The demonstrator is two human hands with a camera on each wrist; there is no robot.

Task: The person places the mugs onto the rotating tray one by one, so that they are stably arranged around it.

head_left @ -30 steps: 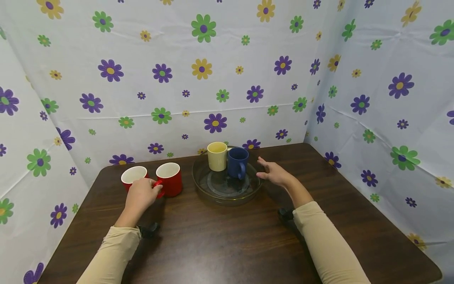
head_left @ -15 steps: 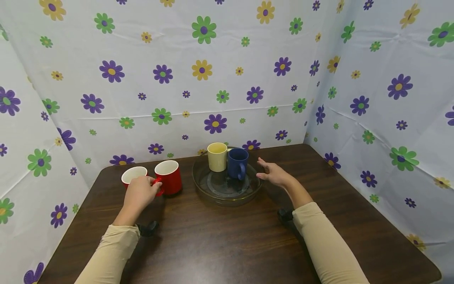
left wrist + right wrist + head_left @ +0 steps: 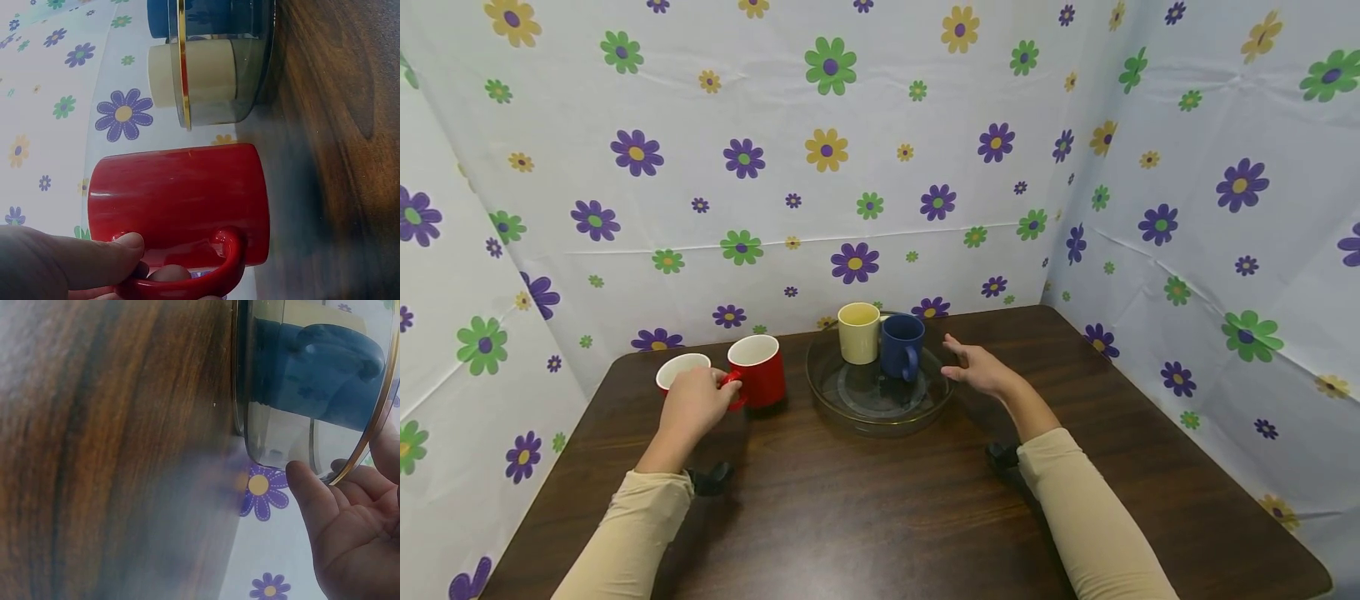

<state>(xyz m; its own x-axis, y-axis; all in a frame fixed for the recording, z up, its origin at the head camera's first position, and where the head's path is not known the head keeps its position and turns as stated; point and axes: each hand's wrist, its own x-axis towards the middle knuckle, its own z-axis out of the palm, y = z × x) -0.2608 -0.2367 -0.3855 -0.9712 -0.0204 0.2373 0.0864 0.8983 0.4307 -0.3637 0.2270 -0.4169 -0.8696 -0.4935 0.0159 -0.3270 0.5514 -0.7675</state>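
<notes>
My left hand (image 3: 692, 410) pinches the handle of a red mug (image 3: 764, 377) with a white inside. In the left wrist view, the thumb presses the top of the handle while fingers pass through its loop, and the mug (image 3: 181, 203) stays upright close over the table. A second red mug (image 3: 682, 364) stands behind that hand, partly hidden by it. My right hand (image 3: 988, 372) is at the right side of a clear round tray (image 3: 880, 425), fingers loosely spread right at its gold rim. Inside the tray stand a pale yellow mug (image 3: 858, 335) and a blue mug (image 3: 900, 346).
The dark wooden table (image 3: 880, 508) carries everything. A white flowered cloth (image 3: 790, 100) hangs behind it and along both sides. The tray wall (image 3: 275, 434) rises between the right hand and the blue mug.
The red mug in my left hand has risen slightly from where it stood, and the left hand moved up a little with it. My right hand stays by the tray.
</notes>
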